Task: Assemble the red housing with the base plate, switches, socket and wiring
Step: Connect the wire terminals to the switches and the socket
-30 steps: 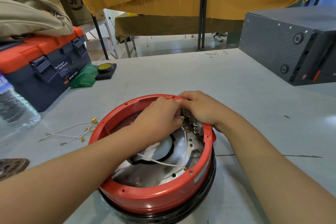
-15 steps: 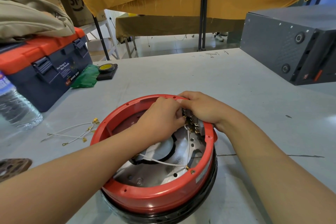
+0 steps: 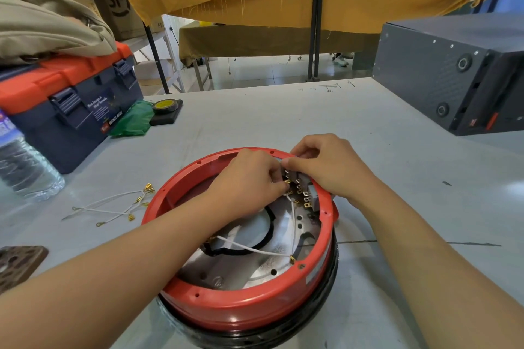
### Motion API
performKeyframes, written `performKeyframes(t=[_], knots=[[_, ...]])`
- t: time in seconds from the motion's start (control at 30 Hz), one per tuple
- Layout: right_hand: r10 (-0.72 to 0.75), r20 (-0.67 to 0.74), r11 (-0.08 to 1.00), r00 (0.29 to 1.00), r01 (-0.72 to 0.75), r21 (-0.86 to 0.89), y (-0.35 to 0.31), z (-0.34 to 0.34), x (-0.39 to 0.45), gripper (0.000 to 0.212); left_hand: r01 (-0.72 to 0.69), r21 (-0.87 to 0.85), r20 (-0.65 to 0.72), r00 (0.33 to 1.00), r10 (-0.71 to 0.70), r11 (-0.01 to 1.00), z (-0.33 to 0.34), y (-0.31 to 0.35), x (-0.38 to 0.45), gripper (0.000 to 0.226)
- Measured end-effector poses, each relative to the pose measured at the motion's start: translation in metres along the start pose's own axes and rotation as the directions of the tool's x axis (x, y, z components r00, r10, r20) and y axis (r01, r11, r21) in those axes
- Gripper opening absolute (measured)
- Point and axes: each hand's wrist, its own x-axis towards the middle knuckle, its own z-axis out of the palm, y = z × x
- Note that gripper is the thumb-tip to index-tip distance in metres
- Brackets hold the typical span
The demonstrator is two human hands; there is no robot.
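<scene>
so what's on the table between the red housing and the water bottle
In the head view, a loose bundle of white wires with brass terminals lies on the grey table between the red housing and the water bottle, touching neither.

Left side of the desk (image 3: 368, 133) has a blue toolbox (image 3: 71, 105) with an orange lid, beige cloth (image 3: 48, 28) piled on top, a water bottle (image 3: 25, 170) just beside it. Green bag (image 3: 131, 122) and yellow tape roll (image 3: 166, 106) sit nearby. Big dark box (image 3: 453, 73) far right.
</scene>
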Motion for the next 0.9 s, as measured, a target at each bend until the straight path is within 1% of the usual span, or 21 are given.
performKeyframes(t=[0.13, 0.23, 0.33, 0.43, 0.5, 0.67, 0.8, 0.9], knots=[[0.008, -0.006, 1.000, 1.000, -0.007, 0.023, 0.000, 0.000, -0.001, 0.020, 0.035, -0.101, 0.059, 0.998, -0.029, 0.994, -0.010, -0.004, 0.001, 0.017], [0.010, 0.002, 1.000, 1.000, -0.010, 0.027, 0.000, -0.001, -0.001, 0.021, 0.073, -0.121, 0.115, 0.992, -0.059, 0.990, -0.015, -0.005, 0.001, 0.019], [0.010, 0.001, 1.000, 1.000, -0.010, 0.015, 0.000, -0.001, -0.001, 0.022, 0.151, -0.175, 0.123, 0.984, -0.131, 0.973, -0.015, -0.006, 0.003, 0.017], [0.014, 0.004, 1.000, 1.000, -0.014, 0.019, 0.000, -0.001, 0.000, 0.022, 0.301, -0.329, 0.198, 0.949, -0.246, 0.895, -0.017, -0.008, 0.005, 0.021], [0.017, 0.007, 1.000, 1.000, -0.017, 0.023, 0.000, 0.000, 0.000, 0.022, 0.359, -0.413, 0.235, 0.930, -0.283, 0.837, -0.019, -0.009, 0.005, 0.026], [0.019, 0.007, 1.000, 1.000, -0.019, 0.024, 0.001, 0.000, 0.000, 0.021, 0.360, -0.433, 0.258, 0.928, -0.269, 0.826, -0.018, -0.010, 0.004, 0.031], [0.025, 0.009, 0.999, 1.000, -0.025, 0.037, 0.001, 0.000, 0.000, 0.020, 0.360, -0.472, 0.255, 0.930, -0.266, 0.805, -0.017, -0.010, 0.004, 0.043], [0.026, 0.013, 0.999, 1.000, -0.027, 0.031, 0.001, 0.000, 0.000, 0.020, 0.335, -0.442, 0.246, 0.937, -0.247, 0.832, -0.017, -0.012, 0.004, 0.038]])
